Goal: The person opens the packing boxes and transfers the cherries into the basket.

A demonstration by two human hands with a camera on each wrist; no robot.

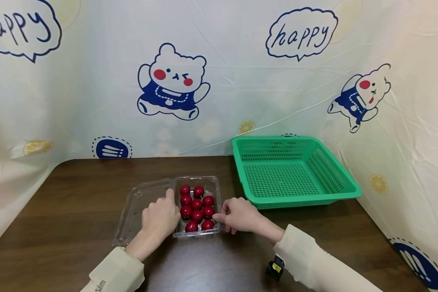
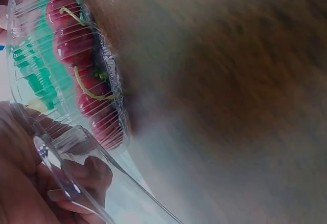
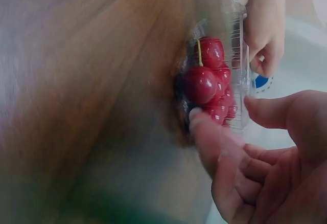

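Right grip (image 1: pixel 242 215): thumb and fingers parted, holding nothing, at the right wall of a clear plastic box (image 1: pixel 197 234). Left grip (image 1: pixel 160 217): fingers bent, index finger extended along the box's left edge, where the lid joins; whether it pinches the plastic cannot be told. Red cherries (image 1: pixel 196 204), some with green stems, lie inside the box, which rests on the brown bench (image 1: pixel 76 202) between the two hands. Its transparent lid (image 1: pixel 131 211) is folded open to the left. Behind and to the right stands a green basket (image 1: pixel 282 178).
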